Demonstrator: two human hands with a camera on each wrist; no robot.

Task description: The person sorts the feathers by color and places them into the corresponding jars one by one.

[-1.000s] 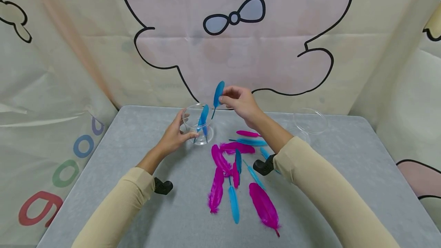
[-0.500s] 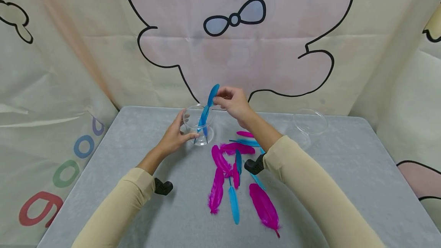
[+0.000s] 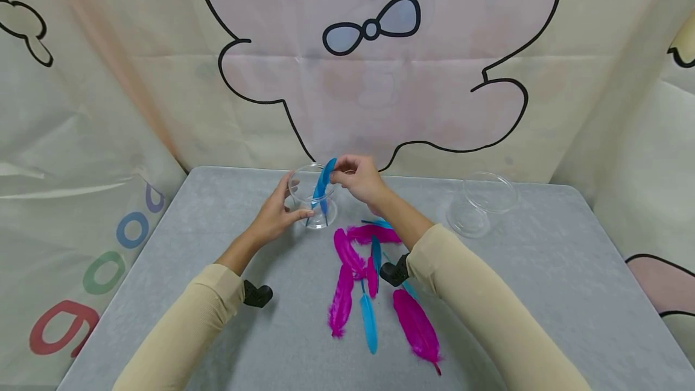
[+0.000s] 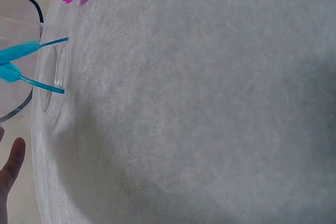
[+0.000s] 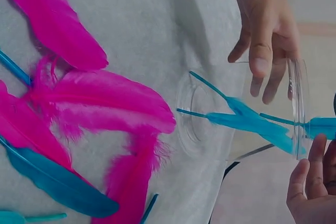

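Note:
My left hand (image 3: 273, 214) holds a clear plastic cup (image 3: 301, 193) standing at the far side of the table, thumb in front and fingers behind. Two blue feathers (image 5: 247, 121) lean inside it, quills down, as the right wrist view shows. Between the fingertips of my right hand (image 3: 362, 181) is another blue feather (image 5: 321, 125), its quill pointing down past the cup's rim. The fingers of that hand are right at the rim. In the left wrist view only part of the left hand (image 4: 11, 166) shows beside the cup.
Several magenta feathers (image 3: 415, 324) and blue feathers (image 3: 368, 321) lie loose on the grey table (image 3: 488, 300), some overlapping, partly under my right forearm. A second clear cup (image 3: 468, 219) stands at the back right. A printed cloth backdrop (image 3: 434, 107) hangs behind the table.
My right hand has moved left and down with the blue feather, from beside the cup to its rim, and the quill has gone into the cup. The left hand has stayed on the cup.

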